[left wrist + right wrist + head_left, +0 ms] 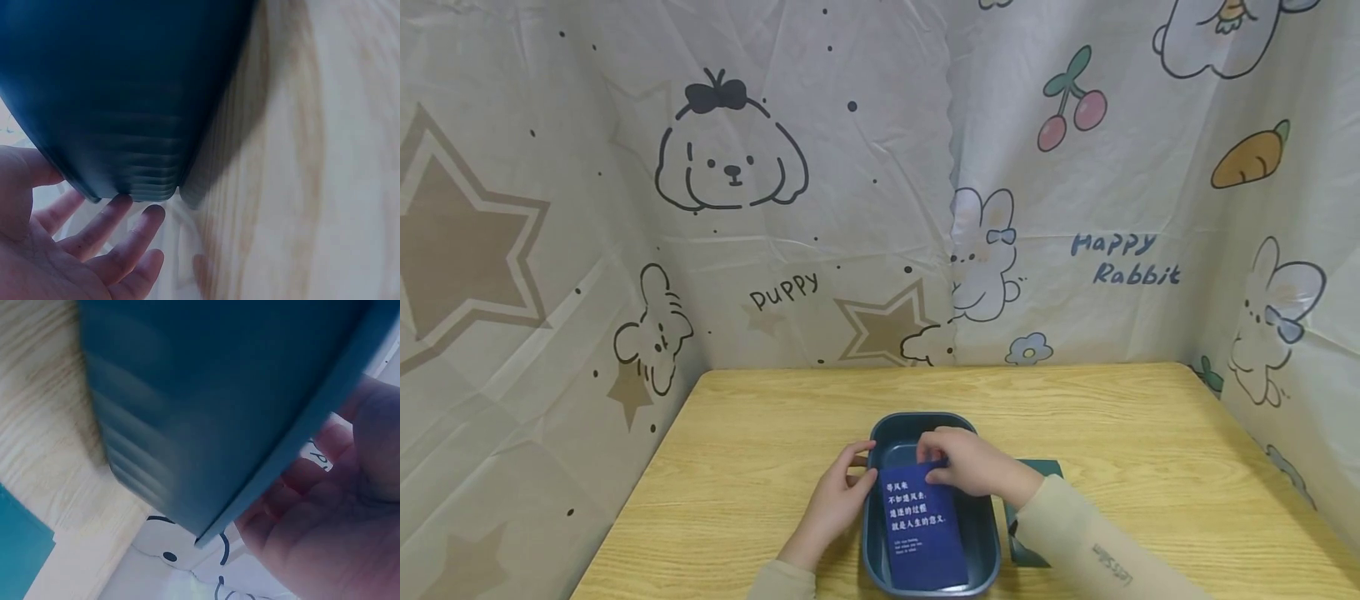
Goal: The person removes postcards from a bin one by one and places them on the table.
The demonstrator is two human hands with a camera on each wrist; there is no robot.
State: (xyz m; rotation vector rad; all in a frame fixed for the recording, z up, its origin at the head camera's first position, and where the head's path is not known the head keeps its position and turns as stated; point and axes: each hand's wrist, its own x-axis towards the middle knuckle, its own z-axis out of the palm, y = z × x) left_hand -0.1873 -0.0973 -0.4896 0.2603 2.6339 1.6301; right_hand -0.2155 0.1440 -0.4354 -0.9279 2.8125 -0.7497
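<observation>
Where right hand (964, 460) pinches, there's booklet (924, 533) — top edge.

Worktop (760, 475): wood-grain surface, smooth, light sheen. Bin (982, 529): smooth teal plastic, semi-gloss. Blue booklet (928, 562): matt, paper-like, printed. Sheeting (872, 158) beyond worktop's far edge: creased, slightly glossy.

Booklet (925, 537) deep blue, white lettering. Bin (981, 525) dark teal. Flat item (1027, 553) green. Bench (760, 450) yellow, wood-grained. Backdrop (880, 150) off-white: brown stars (467, 258), black-outlined dog (732, 171), pink cherries (1090, 110), orange carrot (1251, 158). Sleeves (1067, 521) pale khaki.
</observation>
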